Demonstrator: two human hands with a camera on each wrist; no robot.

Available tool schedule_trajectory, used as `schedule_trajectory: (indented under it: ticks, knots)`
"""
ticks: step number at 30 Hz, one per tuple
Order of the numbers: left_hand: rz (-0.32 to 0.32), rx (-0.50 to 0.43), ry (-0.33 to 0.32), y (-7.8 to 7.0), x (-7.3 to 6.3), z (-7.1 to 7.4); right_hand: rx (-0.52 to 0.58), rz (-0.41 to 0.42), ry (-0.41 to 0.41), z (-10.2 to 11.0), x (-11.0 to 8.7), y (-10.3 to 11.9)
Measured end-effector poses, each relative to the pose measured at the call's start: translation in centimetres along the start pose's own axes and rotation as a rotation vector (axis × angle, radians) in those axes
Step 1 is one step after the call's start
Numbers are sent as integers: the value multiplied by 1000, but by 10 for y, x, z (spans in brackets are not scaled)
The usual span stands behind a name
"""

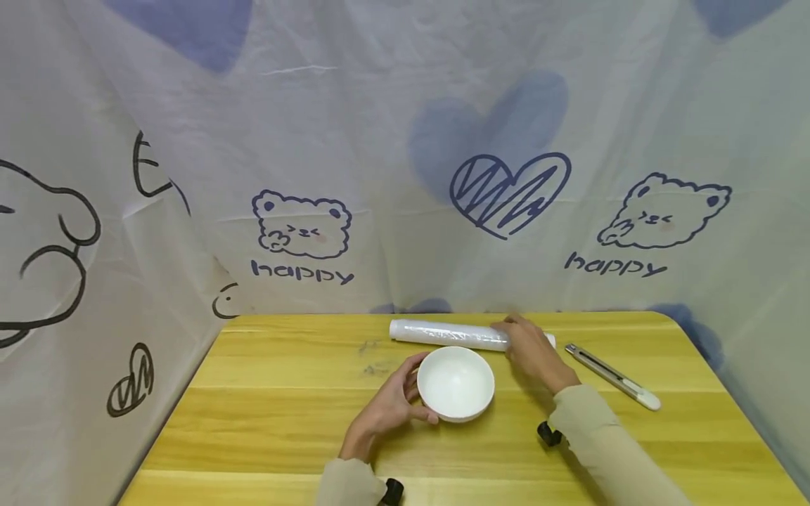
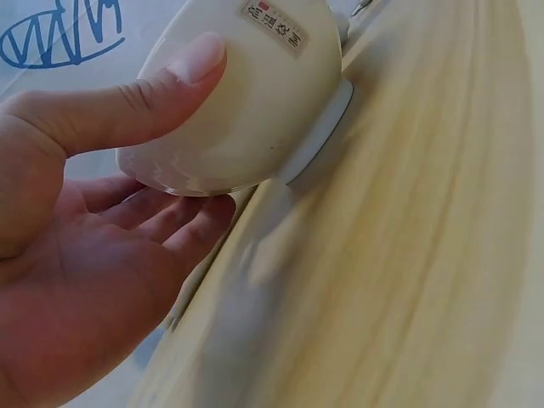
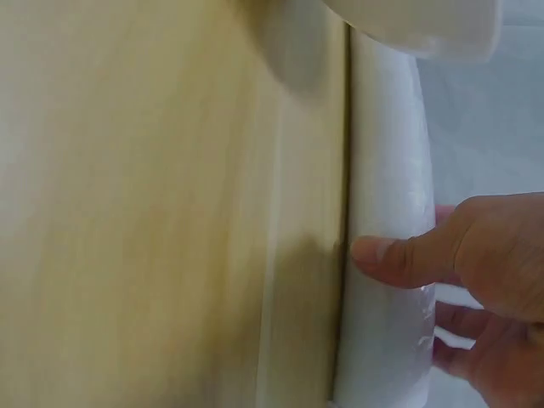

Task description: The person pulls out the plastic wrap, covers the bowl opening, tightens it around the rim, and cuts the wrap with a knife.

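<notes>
A white bowl [image 1: 455, 385] stands upright on the wooden table, and a small printed label [image 2: 278, 25] shows on its outer side. My left hand [image 1: 396, 399] holds the bowl from its left, the thumb at the near side and the fingers curved round the far side. Behind the bowl lies a roll of clear plastic film [image 1: 449, 334], lengthwise along the back of the table. My right hand [image 1: 530, 349] grips this roll near its right end, with the thumb [image 3: 387, 259] on the near side and the other fingers behind it, partly hidden.
A utility knife [image 1: 612, 376] with a white end lies slantwise on the table, right of the right forearm. The wooden table [image 1: 272, 422] ends at the back against a hanging cloth [image 1: 392, 176] printed with hearts and bears. Dark bands circle both wrists.
</notes>
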State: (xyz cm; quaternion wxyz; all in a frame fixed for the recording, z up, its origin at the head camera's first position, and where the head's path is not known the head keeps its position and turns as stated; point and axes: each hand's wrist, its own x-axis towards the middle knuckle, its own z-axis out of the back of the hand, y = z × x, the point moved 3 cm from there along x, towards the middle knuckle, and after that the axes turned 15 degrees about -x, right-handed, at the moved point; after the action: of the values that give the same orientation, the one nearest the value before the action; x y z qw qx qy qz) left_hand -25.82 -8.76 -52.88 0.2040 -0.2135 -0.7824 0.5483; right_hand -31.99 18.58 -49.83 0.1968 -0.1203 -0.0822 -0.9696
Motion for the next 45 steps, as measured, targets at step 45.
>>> schedule_trajectory:
  ticks: [45]
  knots:
    - [-269,922,-422,-24,68,63,206,-214,-40,-21,0,-34]
